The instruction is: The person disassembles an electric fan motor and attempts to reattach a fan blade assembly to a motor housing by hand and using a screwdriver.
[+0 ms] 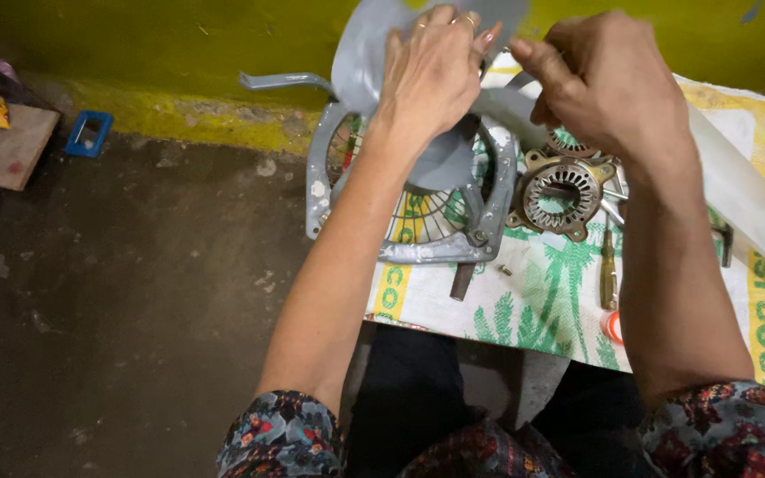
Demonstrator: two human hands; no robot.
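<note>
Clearly, a small fan is lying in pieces here, and the person is working over it with both hands raised. The left hand [431,75] is closing around the grey fan blade [374,49], fingers curled over its hub and gripping it near the top of the view, just above the grey metal frame [453,248] with its wire grille [427,212]. The right hand [608,84] is sitting just beside it, fingers pinched together at the hub as if holding something small, though what is between the fingertips is too hidden to tell. The frame is resting on a printed white woven sack [560,310] spread over the work surface. Judging from how things are lying, the dismantling is looking well along: the motor stator [562,190] with its slotted ring is sitting bare on the sack to the right of the frame, a screwdriver [608,270] is lying below it, and a loose screw [505,270] is resting near the frame's lower edge. The blade is being held clear of any motor, so the parts are not yet assembled together.
</note>
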